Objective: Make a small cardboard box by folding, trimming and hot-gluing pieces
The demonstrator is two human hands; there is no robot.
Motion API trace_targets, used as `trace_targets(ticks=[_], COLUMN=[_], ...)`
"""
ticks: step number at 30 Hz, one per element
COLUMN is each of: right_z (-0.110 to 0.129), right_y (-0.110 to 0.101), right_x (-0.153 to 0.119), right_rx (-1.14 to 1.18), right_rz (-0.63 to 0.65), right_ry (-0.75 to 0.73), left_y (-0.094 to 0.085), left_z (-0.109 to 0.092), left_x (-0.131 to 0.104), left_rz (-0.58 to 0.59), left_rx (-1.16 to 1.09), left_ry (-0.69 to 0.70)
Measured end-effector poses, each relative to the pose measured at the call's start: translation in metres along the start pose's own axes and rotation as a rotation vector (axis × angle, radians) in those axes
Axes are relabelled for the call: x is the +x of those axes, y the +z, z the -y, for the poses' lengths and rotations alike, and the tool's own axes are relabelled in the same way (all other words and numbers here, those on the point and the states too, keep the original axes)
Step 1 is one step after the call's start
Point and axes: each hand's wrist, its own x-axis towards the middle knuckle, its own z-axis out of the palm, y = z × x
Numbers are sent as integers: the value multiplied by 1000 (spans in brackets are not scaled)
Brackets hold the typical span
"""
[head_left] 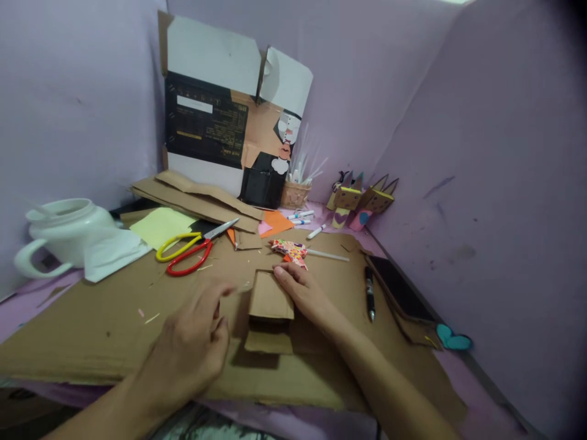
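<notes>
A small brown cardboard box (271, 294) stands on the cardboard sheet in front of me, its near end open and a flap folded down toward me. My right hand (300, 287) grips the box at its far right corner, thumb on top and fingers behind the side. To the left of the box, my left hand (197, 333) is lifted and holds nothing. Its thumb and index finger are apart, the index fingertip smeared by motion. Just beyond the box lie a flower-patterned paper piece (290, 247) and a white stick (328, 254).
Scissors (195, 247) with yellow and red handles lie at the left, near a white teapot (68, 229). A black pen (369, 293) and a phone (401, 287) are at the right. Markers (316, 231), cardboard strips (197, 198) and cardboard figures (346, 205) sit farther back.
</notes>
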Motion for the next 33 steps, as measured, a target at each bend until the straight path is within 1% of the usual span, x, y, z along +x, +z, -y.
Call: trace_targets(ticks=[1,2,3,4,6,7,8,9,10,11,12,13,15,17,20,22,23,25,29,33], right_z=[-1,-1,-1,0,4,6,9,11,13,13,11,8,0,-7,-10,-8,-7,-6,-11,-18], right_y=[1,2,2,3,0,-3,-7,-12,-17,-21,-25,-27,-26,-20,-8,-2,1,6,14,18], right_x=[0,0,-2,-6,-19,-28,-39,-51,-63,-74,-83,-90,-97,-96,-91,-90,-90,-92,-96,-97], right_rx=[-11,-17,-17,-13,-2,-8,-15,-33,-82,-145,-221,-319,-531,-663,-779,-843,-875,-950,-1041,-1017], right_rz=[-4,-10,-20,-37,-103,-158,-221,-312,-385,-428,-383,-239,2,112,201,205,182,136,62,-46], right_ry=[1,-3,-17,-43,-130,-191,-237,-294,-358,-446,-530,-583,-609,-581,-515,-438,-403,-378,-454,-486], left_y=[-1,-2,-1,0,3,4,5,5,5,6,6,6,7,8,8,6,5,5,8,11], left_z=[1,2,2,2,1,1,1,1,0,-2,-4,-6,-12,-17,-19,-18,-17,-15,-11,-11], left_x=[-7,-13,-18,-21,-23,-21,-19,-16,-12,-9,-5,-2,4,8,10,10,9,7,0,-2], left_rz=[23,79,111,146,210,247,290,334,380,428,477,523,596,644,674,682,689,693,661,629], left_rx=[26,30,32,30,35,45,57,77,106,142,187,243,373,455,429,398,394,410,418,468], left_ry=[162,257,318,342,331,313,297,281,259,238,218,206,211,237,242,226,221,237,307,295])
